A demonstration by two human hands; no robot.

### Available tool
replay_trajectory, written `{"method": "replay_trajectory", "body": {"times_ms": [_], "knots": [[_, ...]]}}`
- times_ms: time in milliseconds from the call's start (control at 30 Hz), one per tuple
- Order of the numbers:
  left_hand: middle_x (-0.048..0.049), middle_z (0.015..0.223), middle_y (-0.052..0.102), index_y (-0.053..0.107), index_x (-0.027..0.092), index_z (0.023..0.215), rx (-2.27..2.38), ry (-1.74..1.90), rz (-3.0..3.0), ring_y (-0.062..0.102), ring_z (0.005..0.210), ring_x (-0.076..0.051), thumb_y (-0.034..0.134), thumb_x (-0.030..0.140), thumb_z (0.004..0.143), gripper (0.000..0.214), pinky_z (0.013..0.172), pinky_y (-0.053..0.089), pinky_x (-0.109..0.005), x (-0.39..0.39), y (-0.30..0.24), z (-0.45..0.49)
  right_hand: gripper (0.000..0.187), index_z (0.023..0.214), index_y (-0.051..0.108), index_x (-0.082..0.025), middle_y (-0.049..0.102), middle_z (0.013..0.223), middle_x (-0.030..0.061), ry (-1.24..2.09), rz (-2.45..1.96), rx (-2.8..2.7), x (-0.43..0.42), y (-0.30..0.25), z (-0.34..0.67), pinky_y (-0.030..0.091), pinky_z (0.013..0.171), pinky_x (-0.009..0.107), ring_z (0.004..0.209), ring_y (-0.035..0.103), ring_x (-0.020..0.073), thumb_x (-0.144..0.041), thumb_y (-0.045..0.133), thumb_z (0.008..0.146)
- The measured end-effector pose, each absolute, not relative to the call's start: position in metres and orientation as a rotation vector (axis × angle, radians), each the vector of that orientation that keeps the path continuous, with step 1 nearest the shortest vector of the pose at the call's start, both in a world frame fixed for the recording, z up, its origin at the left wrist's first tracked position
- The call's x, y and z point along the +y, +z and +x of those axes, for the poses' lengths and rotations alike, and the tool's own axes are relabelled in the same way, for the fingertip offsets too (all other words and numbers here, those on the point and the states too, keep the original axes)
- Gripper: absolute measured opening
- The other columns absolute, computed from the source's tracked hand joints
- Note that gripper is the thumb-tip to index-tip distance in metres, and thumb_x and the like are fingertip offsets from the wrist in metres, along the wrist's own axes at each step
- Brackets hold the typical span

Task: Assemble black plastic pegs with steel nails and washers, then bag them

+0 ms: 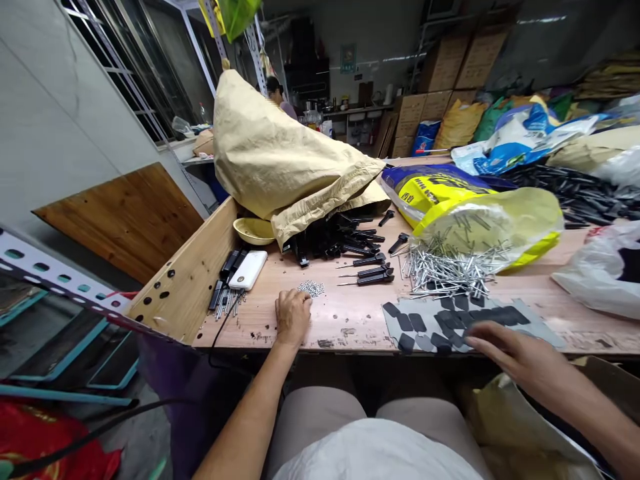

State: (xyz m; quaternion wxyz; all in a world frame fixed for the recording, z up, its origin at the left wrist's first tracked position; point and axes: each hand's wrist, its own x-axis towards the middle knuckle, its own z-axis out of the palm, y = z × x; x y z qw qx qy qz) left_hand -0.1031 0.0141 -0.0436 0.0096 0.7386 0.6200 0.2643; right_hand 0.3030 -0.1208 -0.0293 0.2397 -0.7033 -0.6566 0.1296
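Observation:
My left hand (293, 317) rests on the table at the near edge of a small pile of tiny metal pieces (312, 288). Its fingers are curled together, and whatever is between the fingertips is too small to make out. Over the right part of a grey sheet (543, 332) hovers my right hand (517, 353), thumb and fingers apart, with nothing visible in it. Black flat pads (453, 319) lie scattered on that sheet. Behind it, long metal pins (445, 270) spill from a yellow and blue bag (525, 213). Several black handle-like parts (370, 275), some with thin metal rods, lie between the hands.
A large tan sack (295, 147) spills black parts (325, 240) onto the table. At the left, a white power bank (249, 270) with a cable and a yellow bowl (254, 231) sit by a wooden side board (185, 280). A white plastic bag (603, 267) is far right.

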Motion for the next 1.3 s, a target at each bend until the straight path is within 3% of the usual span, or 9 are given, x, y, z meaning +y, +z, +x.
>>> {"method": "replay_trajectory", "body": {"times_ms": [100, 267, 367, 467, 600, 733, 900, 1300], "knots": [[-0.0072, 0.086, 0.067, 0.067, 0.024, 0.079, 1.899, 0.854, 2.317, 0.051, 0.091, -0.028, 0.058, 0.022, 0.084, 0.011, 0.081, 0.038, -0.039, 0.017, -0.044, -0.104, 0.025, 0.094, 0.067, -0.027, 0.072, 0.093, 0.0029, 0.457, -1.753, -2.017, -0.066, -0.008, 0.237, 0.047, 0.071, 0.029, 0.081, 0.065, 0.0212, -0.046, 0.052, 0.090], [-0.0061, 0.083, 0.065, 0.063, 0.023, 0.075, 1.686, 1.197, 2.059, 0.054, 0.088, -0.026, 0.058, 0.020, 0.082, 0.009, 0.084, 0.039, -0.038, 0.017, -0.044, -0.105, 0.018, 0.104, 0.068, -0.024, 0.067, 0.096, 0.0079, 0.085, -1.597, -2.284, 0.011, -0.011, 0.163, 0.040, 0.080, 0.034, 0.089, 0.058, 0.0241, -0.027, 0.055, 0.091], [-0.0023, 0.077, 0.063, 0.061, 0.021, 0.077, 1.499, 1.349, 1.520, 0.056, 0.074, -0.019, 0.062, 0.029, 0.081, 0.008, 0.068, 0.042, -0.029, 0.010, -0.039, -0.102, 0.018, 0.104, 0.069, -0.022, 0.064, 0.095, 0.0104, -0.057, -1.610, -2.328, 0.040, -0.023, 0.138, 0.038, 0.079, 0.034, 0.089, 0.054, 0.0247, -0.026, 0.062, 0.088], [0.0003, 0.072, 0.060, 0.059, 0.018, 0.079, 1.177, 1.326, 0.952, 0.051, 0.060, -0.011, 0.073, 0.033, 0.072, 0.022, 0.051, 0.035, -0.020, -0.002, -0.031, -0.094, 0.011, 0.092, 0.069, -0.021, 0.062, 0.096, 0.0103, -0.082, -1.604, -2.336, 0.052, -0.033, 0.131, 0.037, 0.081, 0.035, 0.092, 0.052, 0.0254, -0.030, 0.063, 0.088], [0.0000, 0.072, 0.060, 0.058, 0.015, 0.080, 0.888, 1.210, 0.529, 0.052, 0.061, -0.007, 0.085, 0.025, 0.060, 0.035, 0.047, 0.033, -0.014, -0.015, -0.020, -0.079, 0.012, 0.090, 0.062, -0.019, 0.063, 0.095, 0.0085, -0.025, -1.398, -2.305, 0.042, -0.035, 0.137, 0.036, 0.087, 0.036, 0.095, 0.053, 0.0237, -0.026, 0.053, 0.094], [-0.0003, 0.072, 0.060, 0.058, 0.015, 0.079, 0.738, 1.150, 0.418, 0.053, 0.062, -0.007, 0.086, 0.020, 0.061, 0.033, 0.046, 0.035, -0.013, -0.020, -0.012, -0.059, 0.019, 0.097, 0.054, -0.019, 0.062, 0.086, 0.0056, 0.230, -1.233, -2.091, 0.008, -0.020, 0.137, 0.041, 0.073, 0.029, 0.076, 0.056, 0.0176, -0.027, 0.038, 0.100], [-0.0004, 0.072, 0.060, 0.058, 0.014, 0.077, 0.664, 1.105, 0.436, 0.054, 0.061, -0.006, 0.085, 0.021, 0.063, 0.031, 0.047, 0.036, -0.012, -0.025, -0.003, -0.039, 0.014, 0.100, 0.053, -0.023, 0.064, 0.090, 0.0047, 0.413, -1.205, -2.056, -0.036, 0.002, 0.130, 0.043, 0.072, 0.027, 0.079, 0.060, 0.0176, -0.029, 0.040, 0.098], [0.0010, 0.066, 0.062, 0.063, 0.015, 0.078, 0.799, 1.090, 0.637, 0.053, 0.057, -0.006, 0.087, 0.029, 0.058, 0.034, 0.048, 0.035, -0.014, -0.046, 0.008, -0.028, 0.020, 0.097, 0.057, -0.024, 0.066, 0.087, 0.0048, 0.280, -1.398, -2.109, -0.073, 0.013, 0.134, 0.039, 0.065, 0.025, 0.077, 0.062, 0.0176, -0.033, 0.040, 0.099]]}}
